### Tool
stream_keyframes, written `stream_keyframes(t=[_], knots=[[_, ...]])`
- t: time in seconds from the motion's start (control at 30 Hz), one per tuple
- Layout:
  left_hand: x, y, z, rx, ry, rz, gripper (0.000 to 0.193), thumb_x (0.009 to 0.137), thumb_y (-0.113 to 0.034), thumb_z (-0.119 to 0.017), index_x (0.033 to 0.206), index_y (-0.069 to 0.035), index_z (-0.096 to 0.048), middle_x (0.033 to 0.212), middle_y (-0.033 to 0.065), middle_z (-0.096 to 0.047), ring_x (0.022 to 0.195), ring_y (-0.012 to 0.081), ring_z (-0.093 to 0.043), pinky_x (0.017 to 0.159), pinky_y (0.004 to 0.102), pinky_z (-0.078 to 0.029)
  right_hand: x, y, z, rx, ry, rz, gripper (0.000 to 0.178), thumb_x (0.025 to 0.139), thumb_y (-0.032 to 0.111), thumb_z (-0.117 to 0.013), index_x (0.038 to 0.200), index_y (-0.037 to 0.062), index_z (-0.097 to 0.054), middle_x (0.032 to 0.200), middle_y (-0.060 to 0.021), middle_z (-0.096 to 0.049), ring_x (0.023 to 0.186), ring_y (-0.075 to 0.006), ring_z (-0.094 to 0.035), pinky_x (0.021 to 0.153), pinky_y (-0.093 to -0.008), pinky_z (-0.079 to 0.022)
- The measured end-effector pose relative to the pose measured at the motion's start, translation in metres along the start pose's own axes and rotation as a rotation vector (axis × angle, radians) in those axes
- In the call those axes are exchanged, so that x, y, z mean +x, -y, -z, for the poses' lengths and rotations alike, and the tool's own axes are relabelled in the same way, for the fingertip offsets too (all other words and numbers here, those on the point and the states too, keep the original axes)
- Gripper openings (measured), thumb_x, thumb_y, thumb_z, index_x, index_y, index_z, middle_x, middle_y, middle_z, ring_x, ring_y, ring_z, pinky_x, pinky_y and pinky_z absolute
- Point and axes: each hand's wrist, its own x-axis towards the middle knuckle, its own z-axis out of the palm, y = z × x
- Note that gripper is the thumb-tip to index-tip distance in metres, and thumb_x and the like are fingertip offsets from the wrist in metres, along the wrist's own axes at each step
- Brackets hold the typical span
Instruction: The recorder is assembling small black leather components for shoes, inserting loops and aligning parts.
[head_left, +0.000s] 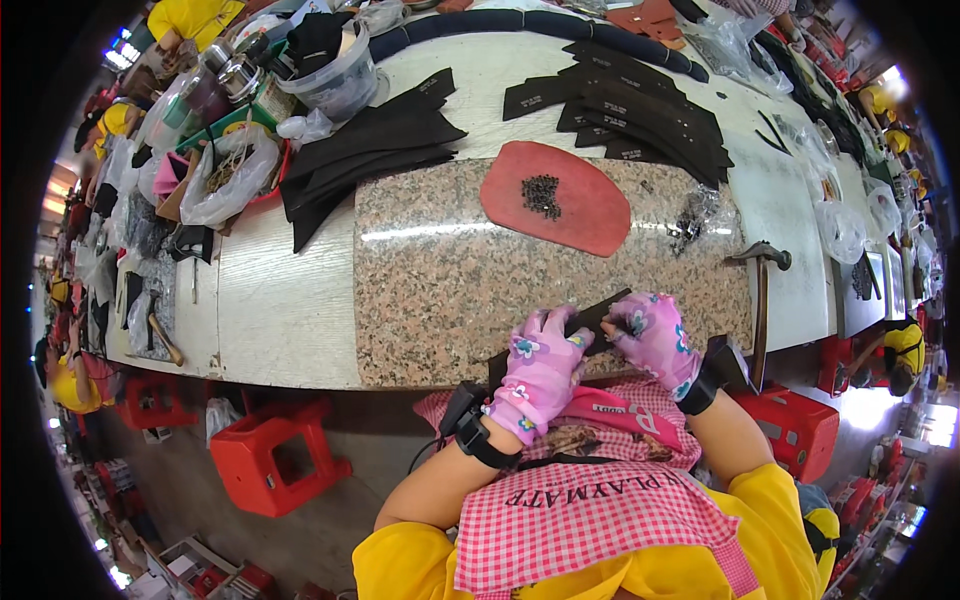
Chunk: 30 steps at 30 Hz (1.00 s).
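At the near edge of the granite slab (430,300), both my hands, in pink flowered gloves with bare fingertips, are at a flat black cut piece (603,310), possibly leather. My left hand (540,368) grips its left part, fingers curled over it. My right hand (655,338) pinches its right part between thumb and fingers. Much of the piece is hidden under my hands. Beyond them lies a red rounded pad (590,205) with a heap of small black studs (541,196). To the right, a hammer (761,320) lies with its handle toward me.
Stacks of black cut pieces lie at back left (375,150) and back right (640,105). A clear bucket (335,80) and a plastic bag (225,180) crowd the left. More small dark studs (690,225) are on the slab. Red stools (275,455) stand below the table.
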Motion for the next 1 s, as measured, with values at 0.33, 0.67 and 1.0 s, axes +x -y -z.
stream_keyframes(t=[0.33,0.67,1.0], knots=[[0.001,0.001,0.002,-0.037,0.014,-0.011,0.035,0.068,-0.015,-0.07,0.103,-0.015,-0.066,0.12,0.0113,-0.052,0.111,0.0339,-0.048,0.092,0.046,-0.041,0.007,-0.005,0.008,-0.034,0.137,0.064,0.016,0.072,0.013,-0.067,0.087,0.0089,-0.065,0.081,-0.0101,-0.063,0.078,-0.0297,-0.062,0.068,-0.0404,-0.048],[0.001,0.006,0.001,-0.034,0.001,-0.001,0.035,0.071,-0.017,-0.069,0.106,-0.016,-0.065,0.121,0.0111,-0.051,0.112,0.0342,-0.047,0.093,0.047,-0.039,0.08,0.018,0.027,-0.048,0.764,-0.229,0.022,0.064,0.011,-0.064,0.085,0.0043,-0.065,0.063,-0.015,-0.062,0.061,-0.0305,-0.063,0.057,-0.0397,-0.048],[-0.002,0.006,0.009,0.02,0.053,-0.037,0.046,0.069,-0.019,-0.072,0.113,-0.013,-0.061,0.12,0.0162,-0.051,0.11,0.036,-0.047,0.092,0.0469,-0.039,0.027,-0.008,0.027,0.03,0.32,-0.055,0.02,0.079,0.014,-0.065,0.098,0.0083,-0.066,0.079,-0.0123,-0.067,0.072,-0.0223,-0.065,0.067,-0.0327,-0.051]])
